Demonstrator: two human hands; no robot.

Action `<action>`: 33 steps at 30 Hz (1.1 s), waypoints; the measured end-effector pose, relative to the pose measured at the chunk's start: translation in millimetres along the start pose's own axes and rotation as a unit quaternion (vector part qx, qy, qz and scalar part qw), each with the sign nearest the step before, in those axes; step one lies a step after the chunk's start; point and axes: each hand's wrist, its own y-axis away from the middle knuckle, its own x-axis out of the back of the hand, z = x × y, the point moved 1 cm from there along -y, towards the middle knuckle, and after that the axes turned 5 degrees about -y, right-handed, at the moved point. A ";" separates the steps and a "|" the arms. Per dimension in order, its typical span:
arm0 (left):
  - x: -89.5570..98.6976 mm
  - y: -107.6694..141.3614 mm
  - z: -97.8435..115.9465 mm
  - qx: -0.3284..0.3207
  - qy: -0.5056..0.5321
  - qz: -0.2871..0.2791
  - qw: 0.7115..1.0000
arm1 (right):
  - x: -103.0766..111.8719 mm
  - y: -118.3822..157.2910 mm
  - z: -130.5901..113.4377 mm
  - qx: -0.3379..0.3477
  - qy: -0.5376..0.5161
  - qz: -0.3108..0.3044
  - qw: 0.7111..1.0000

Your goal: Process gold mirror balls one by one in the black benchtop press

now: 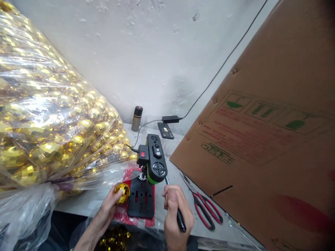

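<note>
A gold faceted ball is held by my left hand, thumb across its front, at the left edge of a slotted black base plate. Above that plate stands a small black and green bench drill press with a red switch on its side. My right hand is wrapped round the drill press's lever, whose black grip sticks out below the fist. The drill's tip is hidden beneath the head. Red plastic wrap lies under the base.
A big clear bag of gold balls fills the left. A cardboard box leans at right, beside red-and-black scissors. Behind the drill are a spray can, a phone and a power adapter with its cable. Gold pieces show below the table edge.
</note>
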 end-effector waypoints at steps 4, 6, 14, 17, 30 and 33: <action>-10.1 -16.7 -9.6 0.007 0.001 0.032 0.999 | 2.3 -11.7 -8.4 -0.018 0.010 -0.011 1.000; -17.4 -24.2 -9.6 -0.013 -0.037 0.055 0.998 | 3.3 -18.9 -13.5 -0.025 0.015 -0.021 0.999; -37.6 -38.4 -26.2 -0.103 -0.162 0.069 0.979 | 4.8 -24.7 -19.0 -0.022 0.016 -0.031 0.999; -35.2 -39.6 -36.4 -0.152 -0.223 0.064 0.961 | 5.6 -22.1 -17.6 -0.023 0.013 -0.036 0.999; -25.6 -28.0 -38.2 -0.315 -0.469 -0.013 0.825 | 5.7 -15.2 -16.1 -0.019 0.006 -0.036 0.999; -26.0 -25.1 -36.3 -0.331 -0.480 -0.052 0.811 | 5.9 -14.4 -14.6 -0.021 0.006 -0.037 0.999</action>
